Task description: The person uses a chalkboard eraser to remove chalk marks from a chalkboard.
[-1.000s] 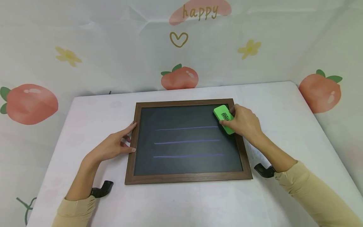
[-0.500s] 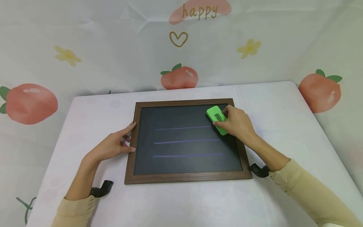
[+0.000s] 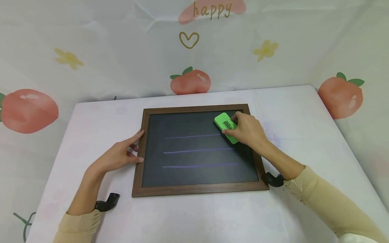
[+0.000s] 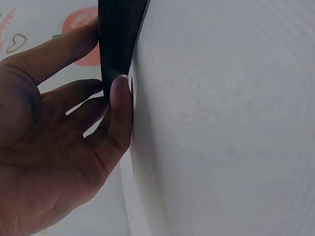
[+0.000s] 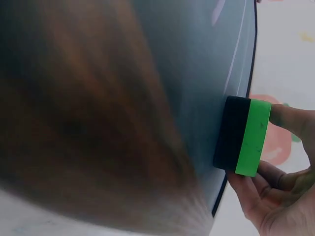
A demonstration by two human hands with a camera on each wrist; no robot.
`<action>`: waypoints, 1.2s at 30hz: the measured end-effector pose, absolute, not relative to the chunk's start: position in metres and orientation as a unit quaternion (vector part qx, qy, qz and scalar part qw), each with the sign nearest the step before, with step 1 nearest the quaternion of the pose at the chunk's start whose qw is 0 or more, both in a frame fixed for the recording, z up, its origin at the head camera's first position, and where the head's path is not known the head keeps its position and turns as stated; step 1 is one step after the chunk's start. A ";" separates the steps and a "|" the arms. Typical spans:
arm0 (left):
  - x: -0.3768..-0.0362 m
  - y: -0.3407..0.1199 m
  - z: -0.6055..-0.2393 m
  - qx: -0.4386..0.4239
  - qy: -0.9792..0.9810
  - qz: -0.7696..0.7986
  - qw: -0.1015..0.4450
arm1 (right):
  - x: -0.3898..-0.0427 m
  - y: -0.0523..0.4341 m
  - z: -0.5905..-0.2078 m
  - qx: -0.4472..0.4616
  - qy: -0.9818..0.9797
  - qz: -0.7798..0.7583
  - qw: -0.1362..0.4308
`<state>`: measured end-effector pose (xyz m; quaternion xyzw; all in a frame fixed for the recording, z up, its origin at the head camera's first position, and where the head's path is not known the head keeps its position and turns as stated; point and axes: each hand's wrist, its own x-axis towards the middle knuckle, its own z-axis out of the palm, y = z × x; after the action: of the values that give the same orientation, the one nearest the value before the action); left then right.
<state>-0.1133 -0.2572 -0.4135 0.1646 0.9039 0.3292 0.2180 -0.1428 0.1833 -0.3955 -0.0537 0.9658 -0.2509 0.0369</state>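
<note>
Eraser block (image 3: 226,124), right of centre, is pinched in the right hand (image 3: 248,131); left hand (image 3: 117,155), fingers loosely parted, touches the wood-grained frame (image 3: 200,189).

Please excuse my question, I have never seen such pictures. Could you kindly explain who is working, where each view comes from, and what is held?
There is no machine here, only a person working with two bare hands. The wide view comes from a camera on the head, looking forward and down. The two close views come from cameras on the left and right wrists. On the white table lies a dark board with a brown frame; three purple lines are visible on it. The left hand touches the frame's left side. The right hand holds a green eraser; in the right wrist view, its black side faces the board.
</note>
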 end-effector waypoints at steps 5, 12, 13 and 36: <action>-0.114 -0.256 -0.412 0.167 0.901 0.334 0.219 | -0.146 0.174 -0.394 -0.068 0.965 -0.249 0.045; -0.113 -0.256 -0.411 0.166 0.898 0.340 0.223 | -0.147 0.164 -0.394 -0.079 0.964 -0.248 0.052; -0.113 -0.256 -0.411 0.166 0.898 0.340 0.222 | -0.148 0.162 -0.394 -0.079 0.964 -0.249 0.054; -0.112 -0.257 -0.412 0.162 0.903 0.332 0.218 | -0.154 0.127 -0.399 -0.132 0.949 -0.280 0.063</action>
<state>-0.1125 -0.2567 -0.4116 0.1616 0.9034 0.3322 0.2178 -0.1535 0.1268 -0.3990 -0.1316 0.9489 -0.2798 0.0626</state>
